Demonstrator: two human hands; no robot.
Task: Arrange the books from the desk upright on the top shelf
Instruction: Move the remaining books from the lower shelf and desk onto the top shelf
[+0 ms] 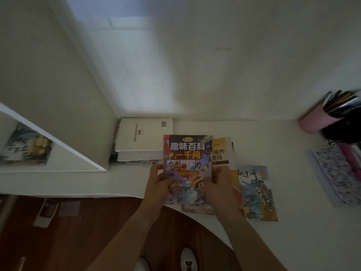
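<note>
A purple picture book [187, 159] with cartoon figures on its cover is held above the white desk [283, 173]. My left hand [159, 184] grips its lower left edge and my right hand [219, 187] grips its lower right edge. Under it lie a white and yellow book [222, 151] and another thin book [197, 209] whose cover is mostly hidden. A blue illustrated book [256, 194] lies flat to the right. A stack topped by a white book [144, 134] sits in the desk's back left corner. On the white shelf [58, 159] at left lies a dark-covered book [27, 147].
A pink pen holder [320, 120] full of pens stands at the back right, with a dark object beside it. A floral patterned notebook [338, 173] lies at the desk's right edge. The desk front curves over a dark wooden floor [97, 231], where my white shoes [187, 259] show.
</note>
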